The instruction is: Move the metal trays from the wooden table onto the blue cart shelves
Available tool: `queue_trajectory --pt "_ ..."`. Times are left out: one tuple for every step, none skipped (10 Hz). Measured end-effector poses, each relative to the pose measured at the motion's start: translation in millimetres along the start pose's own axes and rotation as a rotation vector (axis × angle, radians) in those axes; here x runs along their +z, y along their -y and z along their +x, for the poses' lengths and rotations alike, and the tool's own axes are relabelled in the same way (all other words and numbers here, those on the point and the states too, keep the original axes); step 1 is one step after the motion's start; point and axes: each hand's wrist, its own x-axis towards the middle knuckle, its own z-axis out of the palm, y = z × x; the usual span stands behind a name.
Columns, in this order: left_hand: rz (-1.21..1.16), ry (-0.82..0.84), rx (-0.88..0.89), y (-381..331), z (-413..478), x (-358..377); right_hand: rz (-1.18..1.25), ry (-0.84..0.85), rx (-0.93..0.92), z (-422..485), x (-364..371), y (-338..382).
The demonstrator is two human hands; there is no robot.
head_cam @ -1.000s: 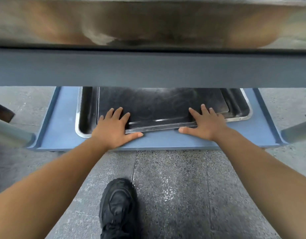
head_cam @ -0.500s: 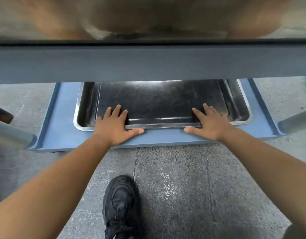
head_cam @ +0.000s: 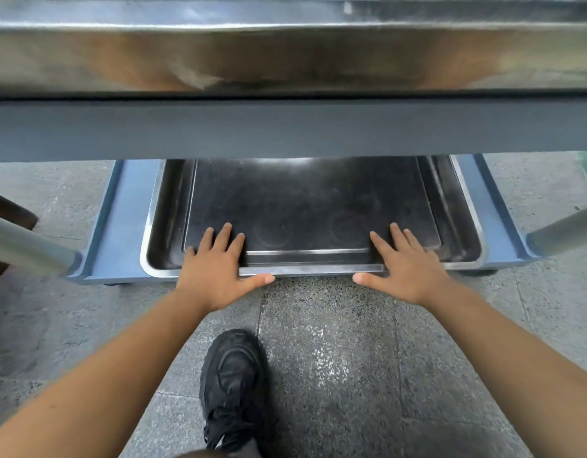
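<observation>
While both hands lie flat and spread, grasping nothing, the left hand (head_cam: 216, 272) and right hand (head_cam: 406, 271) press the top tray (head_cam: 312, 209) into the tray (head_cam: 160, 226) at the lower shelf's (head_cam: 123, 226) front edge; this placement looks nearly finished. Another tray (head_cam: 285, 57) sits on the upper shelf (head_cam: 285, 127); the table is out of view.

The lower cart shelf (head_cam: 127, 223) is a flat dusty blue, and the trays (head_cam: 305, 206) sitting on it are dark, almost black steel with a bright silvery rim (head_cam: 312, 268) and faint ring marks. The upper tray (head_cam: 285, 57) is shiny silver with brownish-orange reflections smeared across it. The floor (head_cam: 335, 358) is grey speckled stone, and the shoe (head_cam: 234, 375) is plain black.
</observation>
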Motion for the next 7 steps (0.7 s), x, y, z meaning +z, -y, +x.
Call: queue_trajectory --pt "-0.012 -0.002 -0.012 -1.2 -7.9 3.8 -0.038 0.003 -0.011 -2.0 4.6 -1.8" --pt "-0.015 -0.004 -0.016 -2.9 -8.1 4.3 -0.034 0.004 -0.005 0.8 5.0 -3.3" --pt "-0.001 -0.004 -0.022 -2.4 -6.4 3.6 -0.038 -0.019 0.006 2.3 5.1 -2.5" --pt "0.003 0.019 -0.012 -3.0 -7.2 2.1 -0.035 -0.018 0.004 0.3 4.3 -0.8" --pt "-0.04 0.137 -0.026 -2.9 -8.9 -9.8 0.007 0.037 -0.019 -7.2 -8.3 0.6" --pt "-0.034 0.333 -0.068 -12.0 -20.2 -38.5 0.068 0.134 -0.072 -28.7 -33.0 4.2" --pt "-0.05 0.456 0.026 -28.9 -42.4 -70.3 0.107 0.131 -0.133 -59.9 -61.8 12.7"
